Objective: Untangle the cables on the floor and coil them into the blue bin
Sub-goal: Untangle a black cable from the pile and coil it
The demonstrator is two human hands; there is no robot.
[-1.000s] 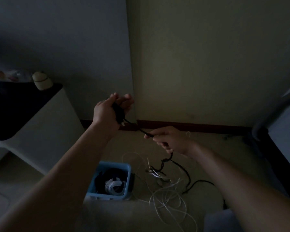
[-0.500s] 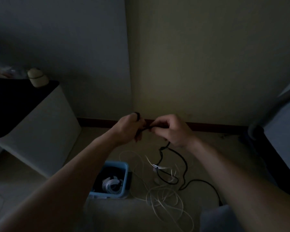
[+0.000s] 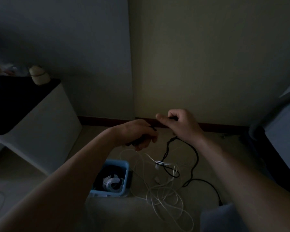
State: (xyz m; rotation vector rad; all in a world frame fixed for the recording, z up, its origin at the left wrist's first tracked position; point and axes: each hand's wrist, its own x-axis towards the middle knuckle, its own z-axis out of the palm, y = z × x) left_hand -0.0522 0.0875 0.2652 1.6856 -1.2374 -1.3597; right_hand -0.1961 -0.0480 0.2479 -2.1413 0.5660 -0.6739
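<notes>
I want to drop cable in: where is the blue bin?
In the head view the blue bin stands on the floor below the left hand, just left of the white cable tangle.

left hand (image 3: 139, 133) grips black cable (image 3: 193, 153) | right hand (image 3: 179, 123) pinches it | blue bin (image 3: 126, 166) below

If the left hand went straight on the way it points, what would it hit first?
Most likely the right hand, just ahead holding the black cable; depth is unclear in this dim view.
</notes>
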